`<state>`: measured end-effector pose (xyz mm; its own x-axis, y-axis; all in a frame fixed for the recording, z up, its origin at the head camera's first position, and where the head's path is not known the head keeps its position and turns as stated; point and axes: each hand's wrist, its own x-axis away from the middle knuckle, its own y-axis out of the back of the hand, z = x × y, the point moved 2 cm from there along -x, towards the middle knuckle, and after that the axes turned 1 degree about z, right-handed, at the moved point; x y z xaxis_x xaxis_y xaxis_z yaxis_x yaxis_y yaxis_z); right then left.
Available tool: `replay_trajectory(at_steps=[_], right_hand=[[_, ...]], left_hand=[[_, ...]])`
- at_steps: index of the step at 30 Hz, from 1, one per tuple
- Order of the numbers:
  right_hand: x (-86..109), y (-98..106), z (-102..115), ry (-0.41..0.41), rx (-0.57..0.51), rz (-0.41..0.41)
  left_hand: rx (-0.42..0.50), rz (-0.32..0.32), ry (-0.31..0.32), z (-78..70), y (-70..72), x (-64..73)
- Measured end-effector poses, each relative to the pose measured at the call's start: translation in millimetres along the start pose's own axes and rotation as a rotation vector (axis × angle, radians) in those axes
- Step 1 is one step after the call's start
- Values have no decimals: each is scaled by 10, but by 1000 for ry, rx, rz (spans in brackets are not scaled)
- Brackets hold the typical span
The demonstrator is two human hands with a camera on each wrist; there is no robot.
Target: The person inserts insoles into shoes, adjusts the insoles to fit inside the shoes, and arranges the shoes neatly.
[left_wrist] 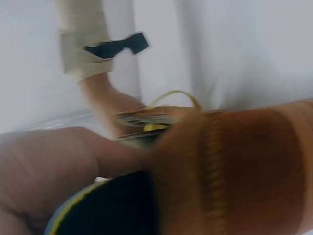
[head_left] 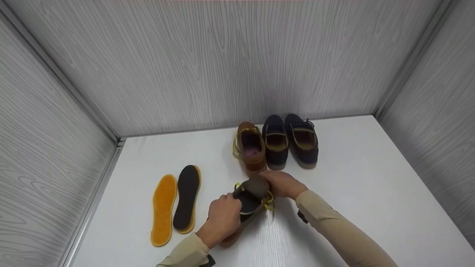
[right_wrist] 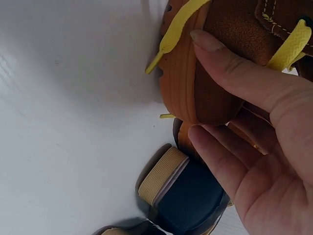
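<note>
A brown lace-up shoe [head_left: 232, 237] with yellow laces lies near the front of the table, toe pointing away. My right hand [head_left: 284, 183] holds it by the toe; in the right wrist view the thumb lies along the side above the sole [right_wrist: 183, 83] and the fingers curl round the toe end. At the shoe's opening, my left hand [head_left: 224, 215] grips a dark insole [left_wrist: 110, 208] with a yellow edge, partly inside the shoe. The tongue [head_left: 257, 186] stands up over the opening. My left fingertips are hidden behind the insole and shoe.
A matching brown shoe [head_left: 259, 161] stands just beyond, beside two navy shoes [head_left: 275, 146] along the back. On the left lie an orange insole [head_left: 163, 211] and a black insole [head_left: 186, 196] stacked on an orange one. Wood-grain panels [head_left: 222, 66] enclose the white table.
</note>
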<state>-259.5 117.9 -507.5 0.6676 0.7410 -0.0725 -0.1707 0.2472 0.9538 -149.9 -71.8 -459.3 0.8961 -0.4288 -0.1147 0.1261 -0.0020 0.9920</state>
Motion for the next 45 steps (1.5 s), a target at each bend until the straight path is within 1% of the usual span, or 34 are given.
replay_trajectory(at_steps=[2, 5, 9, 12, 15, 17, 19, 23, 27, 29, 32, 35, 37, 40, 42, 45], right_hand=[[4, -3, 9, 5, 13, 3], [10, 17, 7, -1, 34, 6], [-8, 46, -12, -47, 51, 24], [-22, 44, -18, -87, 74, 36], [-13, 24, -8, -121, 103, 35], [0, 7, 10, -132, 119, 26], [7, -2, 40, -128, 130, 8], [20, -14, 88, -124, 139, -22], [34, -28, 101, -137, 143, -24], [38, -38, 103, -138, 150, -22], [36, -47, 113, -135, 163, -8], [27, -44, 134, -132, 172, 7], [22, -40, 147, -139, 173, 18], [31, -45, 150, -159, 177, 30], [46, -52, 147, -166, 181, 37], [68, -53, 145, -164, 196, 40]], left_hand=[[17, -39, -4, -5, -48, -14], [30, -74, -16, -15, -93, -56], [12, -71, -63, -14, -149, -144], [-11, -63, -111, 24, -198, -214], [3, -75, -156, 86, -241, -277], [30, -79, -184, 126, -267, -319], [68, -63, -209, 158, -290, -362], [113, -17, -258, 191, -324, -431], [144, 12, -290, 207, -359, -447], [160, 13, -296, 216, -382, -441], [178, 7, -276, 230, -424, -421], [194, 6, -229, 239, -454, -394], [218, 27, -194, 250, -447, -376], [274, 91, -160, 297, -379, -326], [307, 131, -157, 351, -308, -277], [322, 159, -165, 450, -187, -184]])
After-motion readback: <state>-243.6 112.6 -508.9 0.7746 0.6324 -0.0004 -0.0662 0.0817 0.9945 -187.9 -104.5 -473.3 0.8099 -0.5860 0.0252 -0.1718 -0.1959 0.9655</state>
